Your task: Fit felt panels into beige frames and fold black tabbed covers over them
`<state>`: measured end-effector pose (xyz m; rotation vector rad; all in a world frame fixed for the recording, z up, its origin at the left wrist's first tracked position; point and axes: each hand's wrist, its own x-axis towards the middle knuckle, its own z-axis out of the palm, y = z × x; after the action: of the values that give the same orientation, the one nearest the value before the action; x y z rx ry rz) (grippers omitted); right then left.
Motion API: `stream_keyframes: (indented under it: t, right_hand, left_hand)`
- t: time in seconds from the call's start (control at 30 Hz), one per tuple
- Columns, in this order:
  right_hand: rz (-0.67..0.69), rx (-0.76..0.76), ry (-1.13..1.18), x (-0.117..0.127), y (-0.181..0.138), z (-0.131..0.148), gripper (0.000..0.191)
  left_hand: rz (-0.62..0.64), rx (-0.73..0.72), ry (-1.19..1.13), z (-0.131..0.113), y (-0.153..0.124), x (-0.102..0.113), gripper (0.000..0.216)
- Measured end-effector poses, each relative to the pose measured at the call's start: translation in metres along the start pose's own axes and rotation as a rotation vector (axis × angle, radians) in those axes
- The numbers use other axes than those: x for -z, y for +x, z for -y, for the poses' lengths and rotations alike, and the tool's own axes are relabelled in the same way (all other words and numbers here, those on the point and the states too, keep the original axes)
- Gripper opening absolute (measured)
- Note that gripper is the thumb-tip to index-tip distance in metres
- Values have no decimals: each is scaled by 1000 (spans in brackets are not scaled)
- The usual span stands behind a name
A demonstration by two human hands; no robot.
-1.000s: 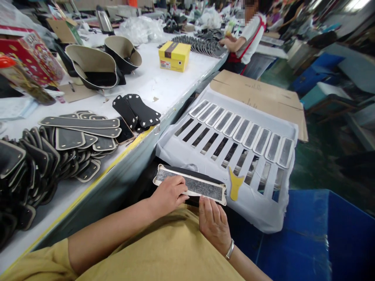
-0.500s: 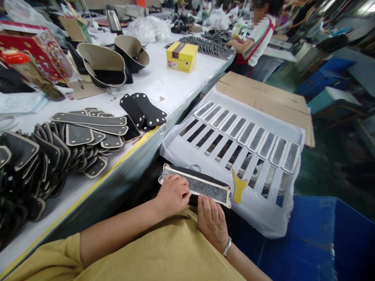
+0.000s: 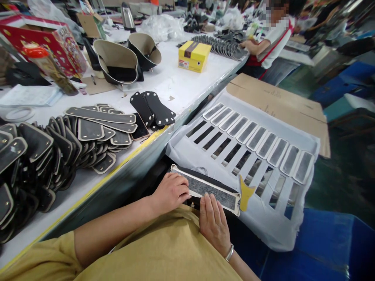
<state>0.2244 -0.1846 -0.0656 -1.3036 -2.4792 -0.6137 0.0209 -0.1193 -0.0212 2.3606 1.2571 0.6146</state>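
Clock directions are taken in the head view, from the middle of the grey panel.

1. The grey panel (image 3: 202, 187), a cream-edged strip, lies aslant just in front of the person's yellow shirt (image 3: 164, 249), its right end tipped toward 4 o'clock.
2. The left hand (image 3: 170, 192), at 9 o'clock, has its fingers curled close together, holding the panel's near edge.
3. The right hand (image 3: 215, 224), at 5 o'clock, lays straight, narrowly set fingers over the near edge (the thumb is hidden, so I cannot tell whether it grips). A silver bracelet (image 3: 230, 253) circles that wrist.
4. At 3 o'clock, just beyond the panel's end, sits a forked yellow piece (image 3: 246, 194).
5. It rests on a slotted white rack (image 3: 275, 234), which stretches toward 2 o'clock and bears a row of oblong pads (image 3: 258, 139).
6. Dark trimmed pieces (image 3: 66, 142) are heaped at 9 o'clock on the white table (image 3: 166, 84).
7. A yellow box (image 3: 190, 64) stands at 12 o'clock; a co-worker (image 3: 274, 43) is at 1 o'clock.
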Motion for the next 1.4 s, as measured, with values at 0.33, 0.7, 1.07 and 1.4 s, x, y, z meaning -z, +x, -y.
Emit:
stream_keyframes:
  t: [0.33, 0.7, 1.07, 1.4]
  right_hand:
    - [42, 58, 37, -7, 9, 6, 38]
    - [48, 78, 67, -9, 17, 10, 38]
    - [68, 127, 89, -16, 30, 19, 40]
    - [67, 162, 74, -17, 42, 23, 40]
  left_hand:
    - [-11, 106, 4, -7, 5, 0, 13]
    - [-31, 145, -75, 25, -10, 19, 10]
    - [-113, 169, -70, 23, -11, 12, 10]
    - [-95, 5, -116, 56, -20, 30, 9]
